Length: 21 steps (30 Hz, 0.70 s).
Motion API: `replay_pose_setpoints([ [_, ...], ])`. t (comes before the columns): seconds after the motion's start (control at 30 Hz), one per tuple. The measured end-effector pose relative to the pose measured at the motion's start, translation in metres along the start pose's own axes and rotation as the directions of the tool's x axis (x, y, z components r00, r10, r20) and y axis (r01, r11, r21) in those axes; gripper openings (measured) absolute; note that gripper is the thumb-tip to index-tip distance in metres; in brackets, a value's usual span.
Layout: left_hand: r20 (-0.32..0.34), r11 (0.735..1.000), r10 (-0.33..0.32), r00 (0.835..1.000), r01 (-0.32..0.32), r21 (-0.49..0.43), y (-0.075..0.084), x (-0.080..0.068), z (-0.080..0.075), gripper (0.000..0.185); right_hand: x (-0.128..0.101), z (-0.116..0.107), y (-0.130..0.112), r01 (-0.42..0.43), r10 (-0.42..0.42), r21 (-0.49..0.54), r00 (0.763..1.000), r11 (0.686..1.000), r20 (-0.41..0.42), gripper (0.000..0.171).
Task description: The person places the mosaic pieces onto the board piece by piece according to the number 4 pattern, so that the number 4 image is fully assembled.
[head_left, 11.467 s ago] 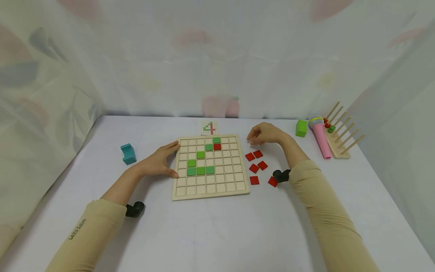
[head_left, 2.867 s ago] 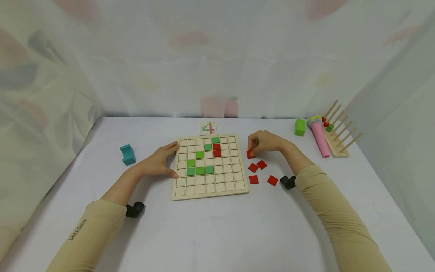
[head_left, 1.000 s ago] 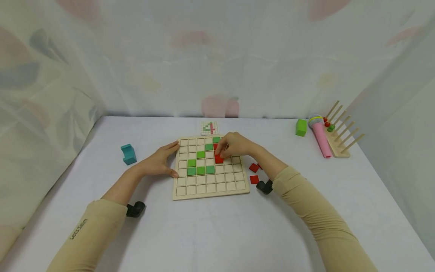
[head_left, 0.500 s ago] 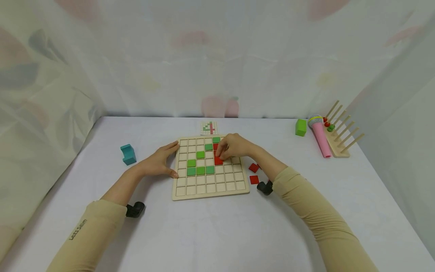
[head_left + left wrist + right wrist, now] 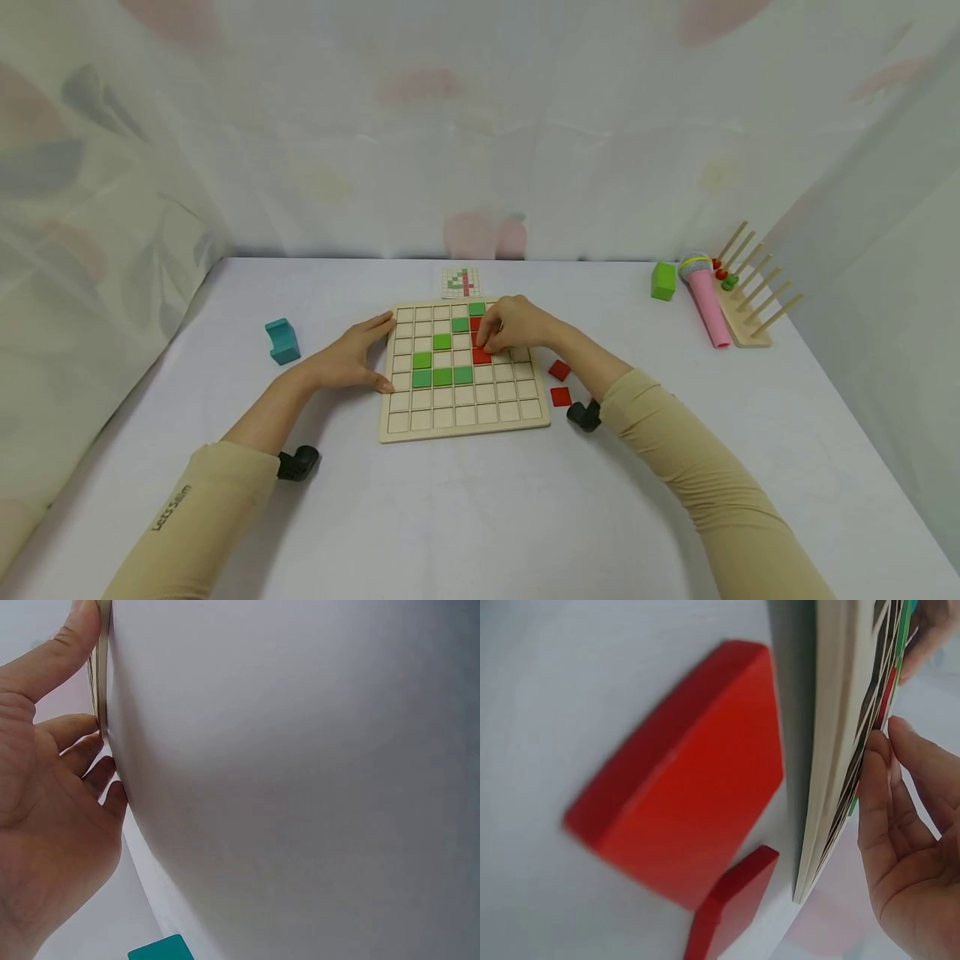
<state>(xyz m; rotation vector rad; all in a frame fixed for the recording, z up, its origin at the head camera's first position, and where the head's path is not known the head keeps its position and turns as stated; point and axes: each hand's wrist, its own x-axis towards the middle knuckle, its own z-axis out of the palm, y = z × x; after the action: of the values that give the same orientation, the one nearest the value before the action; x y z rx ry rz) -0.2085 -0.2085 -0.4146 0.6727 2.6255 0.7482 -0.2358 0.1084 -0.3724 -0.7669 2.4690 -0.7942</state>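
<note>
A pale wooden grid board (image 5: 461, 427) lies mid-table, with several green tiles (image 5: 442, 377) in its cells and a column of red tiles in line below the topmost green one. My left hand (image 5: 348, 354) rests along the board's left edge, fingers spread, thumb and fingertips touching the rim. Over the board, my right hand (image 5: 517, 323) pinches with thumb and fingertips at the lowest red tile (image 5: 482, 357), which lies at the cell below the other reds. Part of that red column is hidden behind the fingers. Loose red tiles (image 5: 697, 780) lie right of the board, partly covered by my right forearm.
A small pattern card (image 5: 461, 283) lies just behind the board. Off to the left stands a teal block (image 5: 282, 342). Toward the back right are a green block (image 5: 663, 282), a pink toy microphone (image 5: 707, 304) and a wooden peg rack (image 5: 752, 333) with small red and green pieces.
My right hand has brought a red tile from the right-hand group onto the board; over the last second the tile slid slightly nearer, into line under the other reds. My left hand stayed put.
</note>
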Motion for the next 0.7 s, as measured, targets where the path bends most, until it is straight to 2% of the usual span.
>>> replay_pose_setpoints([
  [0.33,0.000,1.000,-0.005,1.000,0.005,0.002,-0.003,0.001,0.001,0.118,-0.014,-0.014,0.009,-0.017,0.017,-0.014,1.000,1.000,-0.021,0.010],
  [0.7,0.001,1.000,-0.007,1.000,0.007,0.000,-0.001,0.000,0.000,0.118,-0.041,-0.034,0.046,-0.104,0.106,0.034,0.993,0.994,-0.054,0.011],
])
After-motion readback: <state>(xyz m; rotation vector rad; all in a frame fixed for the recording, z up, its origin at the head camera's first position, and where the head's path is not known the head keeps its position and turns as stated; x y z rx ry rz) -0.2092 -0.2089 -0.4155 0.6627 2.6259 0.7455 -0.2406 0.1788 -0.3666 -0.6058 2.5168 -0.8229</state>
